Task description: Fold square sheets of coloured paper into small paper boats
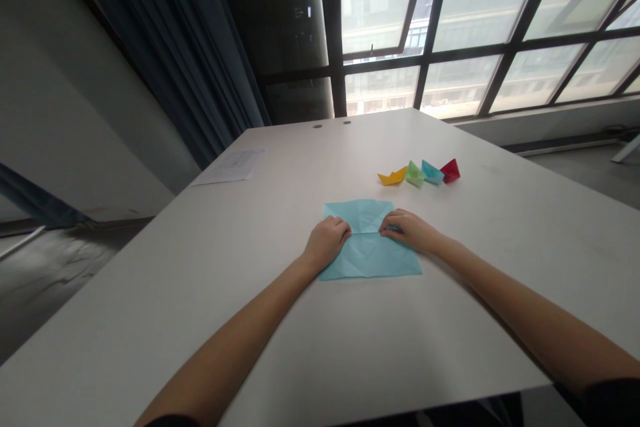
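Note:
A light blue sheet of paper with crease lines lies on the white table in front of me. A raised horizontal fold runs across its middle. My left hand is closed on the left part of that fold, fingers curled and knuckles up. On the right part, my right hand pinches the same fold between thumb and fingers. Both hands rest on the sheet, a short gap apart, and hide parts of its left and right edges.
Beyond the sheet to the right stand a yellow paper boat, a green one, a blue one and a red one. Printed paper lies at the table's far left. Windows and a dark curtain are behind.

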Motion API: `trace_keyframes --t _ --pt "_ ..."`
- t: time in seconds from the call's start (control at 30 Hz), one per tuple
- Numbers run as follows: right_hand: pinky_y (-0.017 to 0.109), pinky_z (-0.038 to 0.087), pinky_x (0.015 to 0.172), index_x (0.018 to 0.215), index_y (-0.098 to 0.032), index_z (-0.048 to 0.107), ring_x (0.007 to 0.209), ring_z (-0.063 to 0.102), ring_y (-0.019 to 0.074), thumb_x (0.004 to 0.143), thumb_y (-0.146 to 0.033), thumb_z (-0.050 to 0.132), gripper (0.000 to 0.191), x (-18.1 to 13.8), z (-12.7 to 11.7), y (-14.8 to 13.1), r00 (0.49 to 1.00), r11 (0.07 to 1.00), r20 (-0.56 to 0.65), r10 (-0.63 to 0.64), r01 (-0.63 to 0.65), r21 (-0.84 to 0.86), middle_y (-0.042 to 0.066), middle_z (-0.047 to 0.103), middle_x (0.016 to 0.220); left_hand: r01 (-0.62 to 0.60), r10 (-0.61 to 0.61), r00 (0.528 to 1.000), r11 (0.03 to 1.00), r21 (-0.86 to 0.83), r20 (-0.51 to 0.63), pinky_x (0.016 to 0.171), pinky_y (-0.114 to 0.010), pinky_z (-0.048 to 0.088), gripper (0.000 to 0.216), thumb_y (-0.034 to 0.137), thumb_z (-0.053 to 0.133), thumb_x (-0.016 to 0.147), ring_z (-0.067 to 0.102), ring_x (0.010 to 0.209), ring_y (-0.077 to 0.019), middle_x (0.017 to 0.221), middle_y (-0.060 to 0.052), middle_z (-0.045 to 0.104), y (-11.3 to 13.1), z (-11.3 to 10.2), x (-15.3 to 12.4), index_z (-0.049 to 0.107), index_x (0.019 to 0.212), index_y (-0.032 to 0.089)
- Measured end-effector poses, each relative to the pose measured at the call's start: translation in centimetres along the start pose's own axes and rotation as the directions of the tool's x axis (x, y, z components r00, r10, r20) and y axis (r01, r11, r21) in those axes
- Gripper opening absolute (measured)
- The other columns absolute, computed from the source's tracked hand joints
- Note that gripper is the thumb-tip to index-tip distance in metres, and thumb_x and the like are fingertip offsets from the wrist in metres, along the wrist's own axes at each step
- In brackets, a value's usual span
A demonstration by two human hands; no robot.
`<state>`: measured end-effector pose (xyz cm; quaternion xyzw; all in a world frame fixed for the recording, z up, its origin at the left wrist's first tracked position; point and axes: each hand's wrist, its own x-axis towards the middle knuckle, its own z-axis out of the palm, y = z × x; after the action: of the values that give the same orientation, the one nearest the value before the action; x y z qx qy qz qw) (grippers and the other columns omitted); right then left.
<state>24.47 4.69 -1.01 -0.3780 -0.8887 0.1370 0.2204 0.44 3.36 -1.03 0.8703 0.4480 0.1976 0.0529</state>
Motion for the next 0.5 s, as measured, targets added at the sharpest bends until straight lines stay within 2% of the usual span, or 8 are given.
trace_keyframes --t 0.23,0.37,0.5 --pt "0.032 0.042 0.076 0.084 -0.02 0.063 0.08 0.057 0.0187 0.083 -0.028 0.047 0.019 0.1 -0.9 -1.0 1.0 0.986 -0.029 -0.009 0.004 -0.169 0.006 0.065 0.083 -0.017 0.017 1.0 0.99 0.136 0.001 0.075 -0.03 0.038 0.017 0.022 0.041 0.086 0.052 0.085 -0.0188 0.087 -0.007 0.061 1.0 -1.4 0.1 0.058 0.085 0.017" --pt "0.035 0.042 0.079 0.096 -0.02 0.061 0.086 0.057 0.0204 0.082 -0.035 0.05 0.024 0.0 -1.5 -1.7 0.996 0.985 -0.083 -0.03 0.015 -0.174 0.007 0.065 0.093 0.02 -0.018 1.0 0.987 0.16 -0.015 0.073 -0.029 0.04 0.02 0.023 0.037 0.088 0.055 0.08 -0.0173 0.085 -0.006 0.061 1.6 -1.9 0.2 0.056 0.089 0.017" --pt "0.035 0.042 0.078 0.092 -0.022 0.063 0.086 0.058 0.0201 0.082 -0.035 0.051 0.021 0.1 -1.4 -1.9 0.994 0.984 -0.091 -0.054 0.037 -0.172 0.006 0.066 0.091 0.039 -0.039 0.999 0.981 0.189 -0.002 0.068 -0.027 0.041 0.024 0.025 0.032 0.09 0.057 0.075 -0.0165 0.08 -0.005 0.062 1.8 -2.0 0.3 0.054 0.091 0.017"
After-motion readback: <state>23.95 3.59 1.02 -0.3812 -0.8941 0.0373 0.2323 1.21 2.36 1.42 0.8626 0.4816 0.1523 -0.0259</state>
